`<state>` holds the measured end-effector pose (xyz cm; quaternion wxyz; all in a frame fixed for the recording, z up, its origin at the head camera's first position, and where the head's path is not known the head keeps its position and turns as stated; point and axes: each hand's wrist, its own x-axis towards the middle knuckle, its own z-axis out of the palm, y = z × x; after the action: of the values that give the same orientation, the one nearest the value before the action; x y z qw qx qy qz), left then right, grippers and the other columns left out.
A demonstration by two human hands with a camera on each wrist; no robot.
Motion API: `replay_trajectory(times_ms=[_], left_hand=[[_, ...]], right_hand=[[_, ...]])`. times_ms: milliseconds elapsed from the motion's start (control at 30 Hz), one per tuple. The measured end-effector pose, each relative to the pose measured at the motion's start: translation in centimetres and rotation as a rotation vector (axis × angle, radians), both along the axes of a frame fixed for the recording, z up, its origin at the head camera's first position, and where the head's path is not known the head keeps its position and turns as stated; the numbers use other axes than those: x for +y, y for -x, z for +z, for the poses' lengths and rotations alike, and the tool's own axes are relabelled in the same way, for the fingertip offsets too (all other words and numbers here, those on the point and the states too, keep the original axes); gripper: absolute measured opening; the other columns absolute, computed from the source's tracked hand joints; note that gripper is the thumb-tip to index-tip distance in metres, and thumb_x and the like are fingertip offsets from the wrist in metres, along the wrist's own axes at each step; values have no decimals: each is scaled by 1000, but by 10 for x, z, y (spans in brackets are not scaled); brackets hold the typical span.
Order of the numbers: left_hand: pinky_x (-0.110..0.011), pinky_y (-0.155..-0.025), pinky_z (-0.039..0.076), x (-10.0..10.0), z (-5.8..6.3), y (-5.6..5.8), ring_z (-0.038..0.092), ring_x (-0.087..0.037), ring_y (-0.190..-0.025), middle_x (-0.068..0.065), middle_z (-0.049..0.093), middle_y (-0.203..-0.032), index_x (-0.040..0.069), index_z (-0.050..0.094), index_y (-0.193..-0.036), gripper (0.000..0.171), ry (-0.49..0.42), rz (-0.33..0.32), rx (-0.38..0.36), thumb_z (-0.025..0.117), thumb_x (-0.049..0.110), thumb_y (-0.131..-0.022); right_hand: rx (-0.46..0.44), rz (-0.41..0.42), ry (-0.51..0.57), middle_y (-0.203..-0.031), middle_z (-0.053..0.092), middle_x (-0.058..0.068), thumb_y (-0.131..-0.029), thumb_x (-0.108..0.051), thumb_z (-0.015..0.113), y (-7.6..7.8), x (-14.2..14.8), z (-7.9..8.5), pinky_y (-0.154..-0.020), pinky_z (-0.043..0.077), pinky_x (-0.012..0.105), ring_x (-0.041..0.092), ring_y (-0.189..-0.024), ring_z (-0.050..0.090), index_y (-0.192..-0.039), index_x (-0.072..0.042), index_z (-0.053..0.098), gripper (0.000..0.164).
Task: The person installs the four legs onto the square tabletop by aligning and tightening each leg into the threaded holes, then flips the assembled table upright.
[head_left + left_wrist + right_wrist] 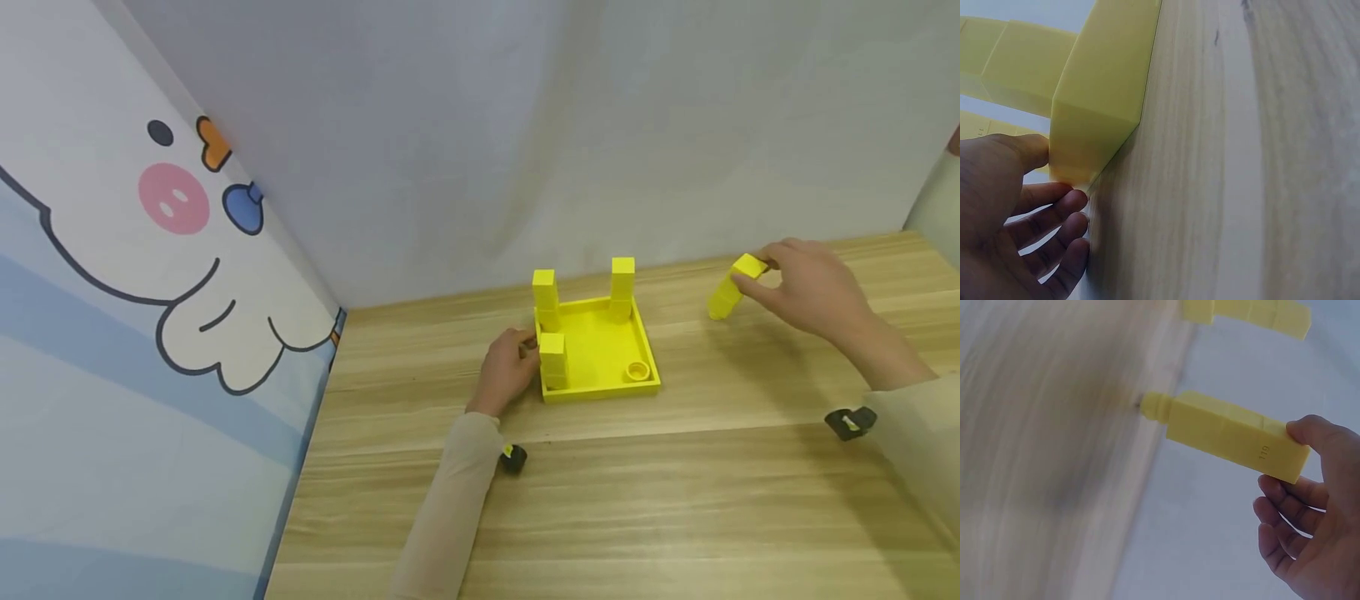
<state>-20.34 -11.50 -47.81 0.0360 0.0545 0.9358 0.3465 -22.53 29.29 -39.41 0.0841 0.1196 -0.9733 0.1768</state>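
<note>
A square yellow tabletop (pixel 596 342) with a raised rim lies underside up on the wooden table. Square legs stand upright in three corners, and a round socket (pixel 637 372) shows in the front right one. At its left side, my left hand (pixel 504 371) pinches the rim corner between thumb and forefinger. Off to the right, my right hand (pixel 816 287) holds a yellow leg (pixel 1229 434) by its square end, thumb on one side and fingers on the other. The leg tilts, its round ridged peg (pixel 1157 406) pointing down toward the table and "119" marked on its side.
The wooden table (pixel 585 500) meets a pale grey wall (pixel 450 167) close behind the tabletop. A panel with a cartoon drawing (pixel 225 333) borders the left side. Small dark devices hang at both sleeves.
</note>
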Motion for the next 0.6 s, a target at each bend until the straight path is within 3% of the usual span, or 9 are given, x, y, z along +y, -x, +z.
replay_trajectory(times_ms=[600], left_hand=[[-38,-91,55,1,0,-2,63,-21,-101,-6,67,-118,12,66,-135,39,-1,8,2,58,24,-99]], right_hand=[[-45,166,-19,-120,68,20,-96,-41,68,-19,-52,36,-93,49,58,38,-112,61,-122,0,67,49]])
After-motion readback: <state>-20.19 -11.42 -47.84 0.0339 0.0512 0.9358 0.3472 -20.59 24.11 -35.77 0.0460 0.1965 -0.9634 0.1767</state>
